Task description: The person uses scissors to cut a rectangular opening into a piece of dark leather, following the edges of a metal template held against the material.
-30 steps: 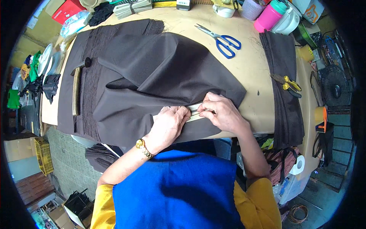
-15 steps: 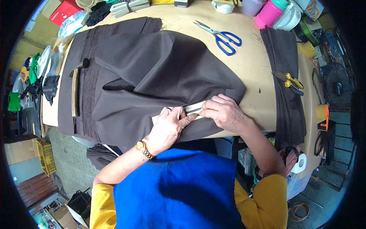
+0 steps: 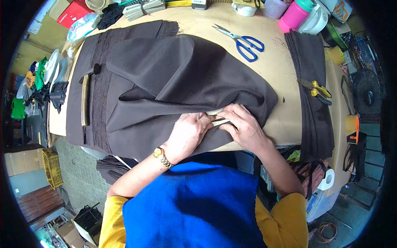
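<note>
Two hands at a pale strip on dark cloth

The pale strip (image 3: 220,122) lies on the dark brown cloth (image 3: 165,70), close to the near edge of the bench (image 3: 283,128). It sits between the two hands and slants up a little to the right. The left hand (image 3: 192,131) covers its left part, with the fingers bent and bunched close together. I can't tell if they pinch the strip or just press on it. The right hand (image 3: 241,126) is at its right part. Its thumb and first finger curl toward each other with a narrow gap, and the strip runs in between. I can't tell how tight that hold is.

The strip is flat, thin and straight. The cloth looks smooth, with big soft folds that puff up behind the hands. To the left is a pile of the same dark cloth with fuzzy, stringy edges. A hammer (image 3: 85,97) with a wooden handle and a dark head lies there. Past the cloth, scissors (image 3: 245,44) with shiny blades and blue loops lie open. Pliers (image 3: 316,90) with yellow and dark handles rest on a folded cloth stack (image 3: 310,58) at the right.
</note>
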`<state>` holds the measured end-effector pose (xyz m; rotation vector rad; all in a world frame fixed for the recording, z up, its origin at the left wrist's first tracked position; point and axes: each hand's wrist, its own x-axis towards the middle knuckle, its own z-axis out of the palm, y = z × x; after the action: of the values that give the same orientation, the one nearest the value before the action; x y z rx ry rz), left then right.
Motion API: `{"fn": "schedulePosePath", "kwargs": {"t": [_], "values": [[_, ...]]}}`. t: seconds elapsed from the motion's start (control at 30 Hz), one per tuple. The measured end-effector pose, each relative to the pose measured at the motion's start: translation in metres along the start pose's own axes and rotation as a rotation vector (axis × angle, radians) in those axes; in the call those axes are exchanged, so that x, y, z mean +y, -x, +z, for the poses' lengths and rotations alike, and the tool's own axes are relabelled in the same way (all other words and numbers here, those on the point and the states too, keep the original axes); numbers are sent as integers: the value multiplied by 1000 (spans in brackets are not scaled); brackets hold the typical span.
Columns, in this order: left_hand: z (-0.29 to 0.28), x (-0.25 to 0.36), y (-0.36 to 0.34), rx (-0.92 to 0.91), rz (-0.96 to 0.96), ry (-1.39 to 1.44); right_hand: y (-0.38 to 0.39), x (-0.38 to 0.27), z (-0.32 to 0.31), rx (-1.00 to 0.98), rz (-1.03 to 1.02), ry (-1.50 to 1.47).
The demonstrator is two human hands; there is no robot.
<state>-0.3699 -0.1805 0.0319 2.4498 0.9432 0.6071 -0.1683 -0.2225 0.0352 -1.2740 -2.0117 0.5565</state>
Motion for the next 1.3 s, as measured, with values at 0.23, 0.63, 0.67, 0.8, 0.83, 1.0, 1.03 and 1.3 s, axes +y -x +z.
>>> {"fn": "schedulePosePath", "kwargs": {"t": [0.23, 0.63, 0.67, 0.8, 0.83, 1.0, 1.03, 1.3], "values": [[-1, -12, 13, 27, -31, 113, 0, 4, -1, -43, 42, -89], [7, -4, 3, 16, -83, 182, -13, -12, -2, -59, 27, -13], [8, -4, 0, 17, -124, 239, -12, -8, 6, -50, 50, -27], [-12, -7, 7, 161, 13, 155, -11, -1, 6, -58, 71, -62], [-23, -7, 13, 75, -164, 230, -12, -3, 5, -66, 82, -63], [-35, -31, 34, -80, -369, 453, -13, -5, 5, -100, 104, -75], [-38, -30, 31, -111, -389, 477, -13, -6, 5, -98, 112, -78], [-38, -27, 28, -109, -344, 403, -12, -2, 8, -86, 123, -125]]}}
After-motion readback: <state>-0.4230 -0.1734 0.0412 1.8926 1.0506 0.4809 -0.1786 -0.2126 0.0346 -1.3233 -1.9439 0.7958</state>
